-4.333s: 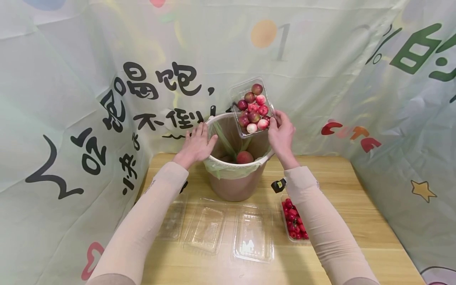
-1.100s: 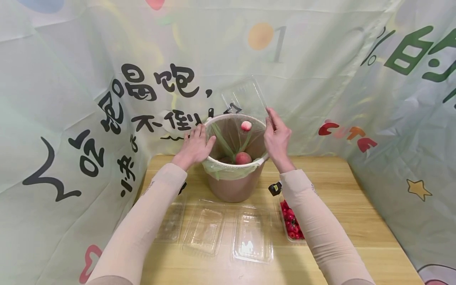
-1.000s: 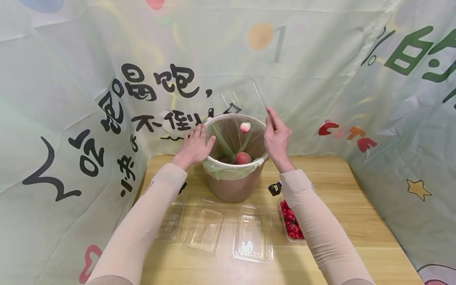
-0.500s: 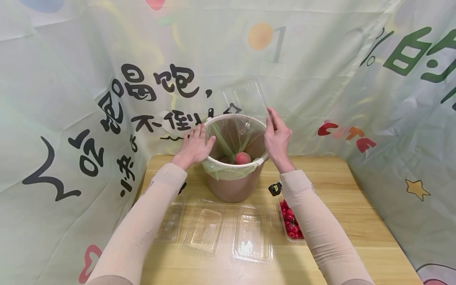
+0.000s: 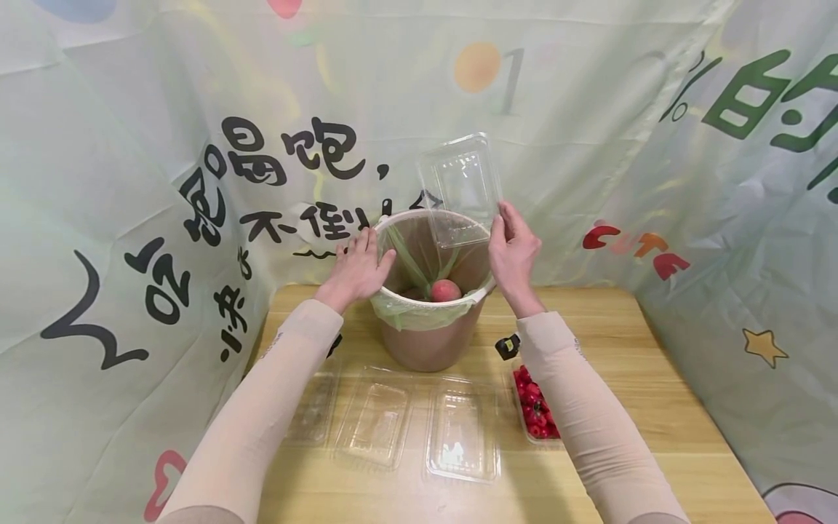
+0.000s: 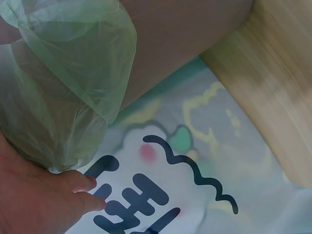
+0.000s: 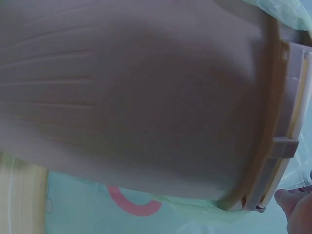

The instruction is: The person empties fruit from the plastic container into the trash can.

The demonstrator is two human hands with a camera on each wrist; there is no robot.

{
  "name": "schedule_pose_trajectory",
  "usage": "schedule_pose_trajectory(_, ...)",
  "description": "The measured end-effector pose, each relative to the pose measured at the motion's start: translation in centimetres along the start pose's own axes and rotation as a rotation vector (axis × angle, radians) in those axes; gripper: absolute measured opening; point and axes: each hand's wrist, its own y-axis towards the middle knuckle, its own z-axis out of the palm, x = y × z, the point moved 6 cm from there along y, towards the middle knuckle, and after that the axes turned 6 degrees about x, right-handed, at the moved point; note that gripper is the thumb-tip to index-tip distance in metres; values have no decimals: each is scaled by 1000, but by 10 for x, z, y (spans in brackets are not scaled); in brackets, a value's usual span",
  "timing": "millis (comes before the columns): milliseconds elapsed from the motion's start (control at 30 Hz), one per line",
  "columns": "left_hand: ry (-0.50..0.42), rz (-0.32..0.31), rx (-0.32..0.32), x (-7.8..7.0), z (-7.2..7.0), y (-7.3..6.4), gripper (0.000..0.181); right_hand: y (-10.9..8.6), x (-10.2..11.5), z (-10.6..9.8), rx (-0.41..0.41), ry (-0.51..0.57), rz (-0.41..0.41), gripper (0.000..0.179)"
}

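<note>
A pinkish-brown trash bin [image 5: 428,346] with a white rim stands on the table, lined with a pale green bag [image 5: 419,315]. Inside it a peach [image 5: 446,290] shows near the front. My left hand [image 5: 358,268] rests with extended fingers on the bin's left rim; in the left wrist view the same hand [image 6: 46,202] lies by the liner. My right hand [image 5: 514,249] pinches the right edge of an empty clear plastic fruit container [image 5: 460,182], tilted over the back right of the bin. In the right wrist view only part of the right hand [image 7: 298,207] shows.
Empty clear containers [image 5: 374,426] [image 5: 462,429] lie in front of the bin, and another container [image 5: 310,411] is partly under my left forearm. A box of small red fruits [image 5: 535,407] sits by my right forearm. Printed fabric [image 5: 576,145] encloses the wooden table [image 5: 602,342].
The container in my right hand held plum-like fruits earlier; it was tipped, the last fruit dropped into the bin, and it has turned back with its open side towards me. My left hand stayed put.
</note>
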Motion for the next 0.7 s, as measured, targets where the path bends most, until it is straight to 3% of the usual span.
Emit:
schedule_pose_trajectory(233,1,2,2,-1,-1,-2,82,2,1,-4,-63,51,8,27)
schedule_pose_trajectory(700,-16,7,-4,-2,-2,-3,79,5,-21,-32,-116,27,132,23)
